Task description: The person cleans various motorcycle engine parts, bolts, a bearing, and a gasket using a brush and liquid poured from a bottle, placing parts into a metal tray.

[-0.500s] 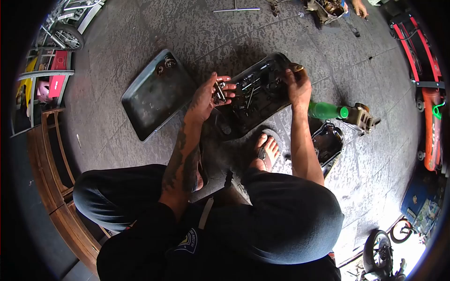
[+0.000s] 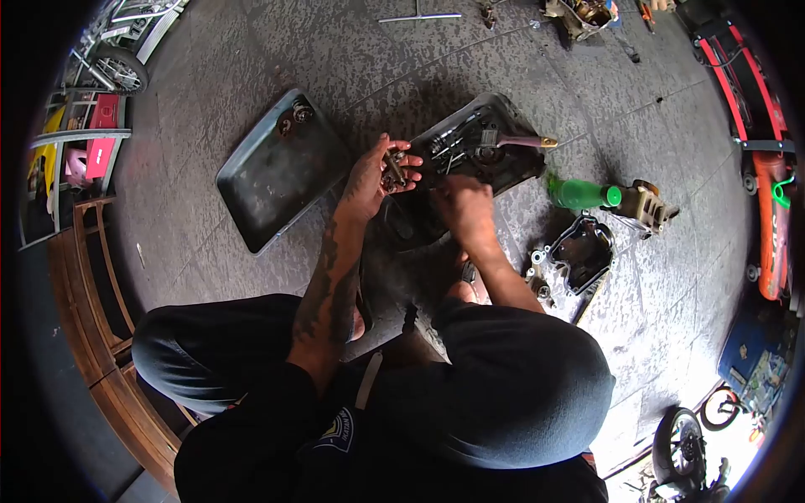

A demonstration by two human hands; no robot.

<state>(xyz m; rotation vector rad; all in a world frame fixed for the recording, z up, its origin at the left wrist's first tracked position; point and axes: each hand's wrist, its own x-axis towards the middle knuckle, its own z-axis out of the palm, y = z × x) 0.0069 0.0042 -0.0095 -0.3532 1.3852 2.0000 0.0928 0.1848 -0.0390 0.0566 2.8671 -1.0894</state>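
My left hand [image 2: 374,178] is curled, palm up, around several small metal parts [image 2: 394,170], their kind unclear. Beside it is a dark tray [image 2: 436,226] with small dark and shiny metal parts in it. Over the tray's near side my right hand [image 2: 466,210] is closed, fingers bent downward; anything inside them is hidden. A brush [image 2: 524,141] lies across the tray's far right end, its handle sticking out past the rim.
Left of my hands a second tray [image 2: 272,189] holds a few small parts in its far corner. To the right lie a green bottle [image 2: 583,194], a metal engine part [image 2: 647,210] and an open cover [image 2: 584,253]. A T-handle wrench [image 2: 419,17] rests farther off.
My right hand has let go of the brush, which now lies on the tray, and moved down and left over the tray's near side. The left hand stays nearly still.
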